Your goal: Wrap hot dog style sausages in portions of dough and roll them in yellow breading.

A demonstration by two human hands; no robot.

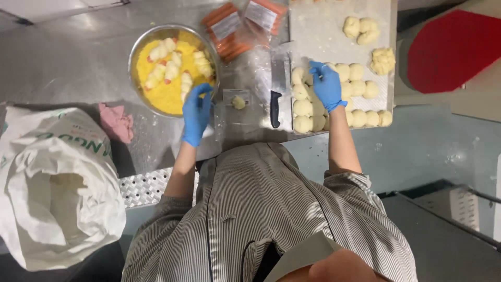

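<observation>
My left hand (pixel 197 112), in a blue glove, rests against the near rim of a metal bowl (pixel 136 49), fingers loosely together, and nothing shows in it. The bowl holds yellow crumbs and several dough-wrapped sausages (pixel 172 65). My right hand (pixel 326 83), also gloved in blue, lies palm down on rows of round dough balls (pixel 360 89) on a white tray (pixel 318 31). Its fingertips curl over one ball and its palm is hidden. Between the hands a small dough piece (pixel 238 102) sits on a little flat square.
A black-handled knife (pixel 275 107) lies beside the tray's left edge. Two packs of orange sausages (pixel 229 28) lie behind it. A pink cloth (pixel 117 122) and a large white sack (pixel 52 183) are at left, and a red board (pixel 451 49) at right. Rough dough lumps (pixel 382 60) sit at the tray's far end.
</observation>
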